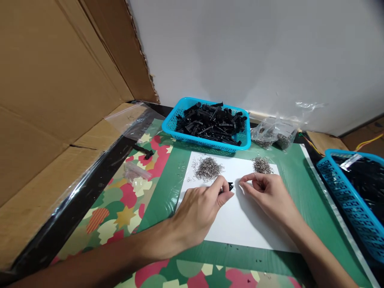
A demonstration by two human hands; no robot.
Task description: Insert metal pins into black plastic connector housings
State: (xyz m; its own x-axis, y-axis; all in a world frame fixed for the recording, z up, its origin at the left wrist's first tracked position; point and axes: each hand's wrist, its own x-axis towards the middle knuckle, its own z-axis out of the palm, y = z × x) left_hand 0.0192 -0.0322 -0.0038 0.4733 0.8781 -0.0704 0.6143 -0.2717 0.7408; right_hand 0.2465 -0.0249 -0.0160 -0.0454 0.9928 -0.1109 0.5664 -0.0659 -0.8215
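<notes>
My left hand [207,204] is closed round a small black plastic part [231,186], whose notched end sticks out past the fingertips over a white sheet [234,224]. To its right, my right hand [267,192] has thumb and index finger pinched together near that end, not touching it; anything between them is too small to make out. Behind my left hand lies a pile of small metal pieces [208,169] on the sheet. A second metal pile [262,165] sits just behind my right hand.
A blue basket [204,142] of black parts stands at the back, with clear bags of metal pieces [274,134] beside it. Another blue basket [351,204] is at the right. A black part [144,151] and a small plastic bag [137,172] lie left. Cardboard [39,80] borders the left.
</notes>
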